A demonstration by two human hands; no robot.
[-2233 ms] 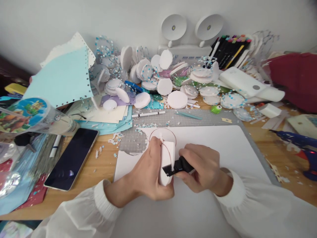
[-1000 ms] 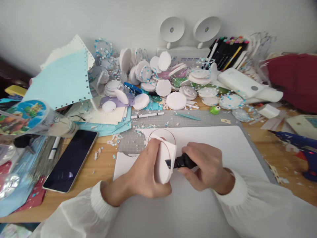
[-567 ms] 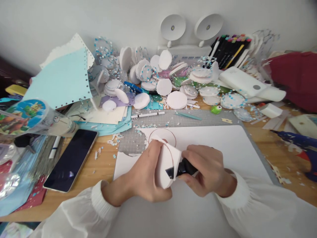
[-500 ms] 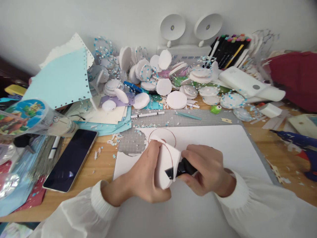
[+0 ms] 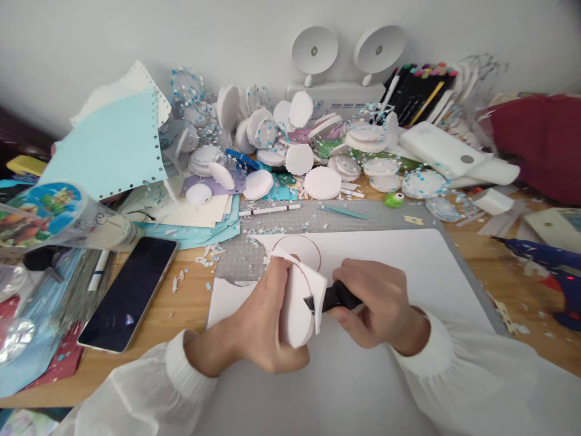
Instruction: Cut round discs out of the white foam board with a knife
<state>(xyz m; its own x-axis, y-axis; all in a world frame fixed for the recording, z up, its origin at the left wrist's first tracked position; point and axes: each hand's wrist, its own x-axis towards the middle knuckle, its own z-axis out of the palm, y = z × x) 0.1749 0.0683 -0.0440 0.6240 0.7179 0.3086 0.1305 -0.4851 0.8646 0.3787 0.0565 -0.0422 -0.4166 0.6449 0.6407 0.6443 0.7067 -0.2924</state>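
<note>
My left hand point(image 5: 265, 324) is wrapped around a thick white foam board piece point(image 5: 295, 318), holding it tilted above the sheet. A brown curved line runs along its face. In my right hand point(image 5: 376, 303) is a black craft knife point(image 5: 338, 297), gripped by its handle. Its dark blade passes through the foam at the curved line, and a strip of board point(image 5: 321, 290) stands away from the rounded part on the right. Beneath both hands lies a large white foam board sheet point(image 5: 394, 251), with a drawn brown circle partly hidden by the held piece.
A grey cutting mat point(image 5: 290, 221) lies under the sheet, with a pen point(image 5: 270, 210) and teal tweezers point(image 5: 345, 212) on it. White foam discs point(image 5: 322, 183) crowd the back. A phone point(image 5: 129, 293) lies left; a blue glue gun point(image 5: 544, 254) lies right.
The knife blade has moved up along the curved line. Below it, the strip has parted further from the rounded piece. My left hand keeps its grip.
</note>
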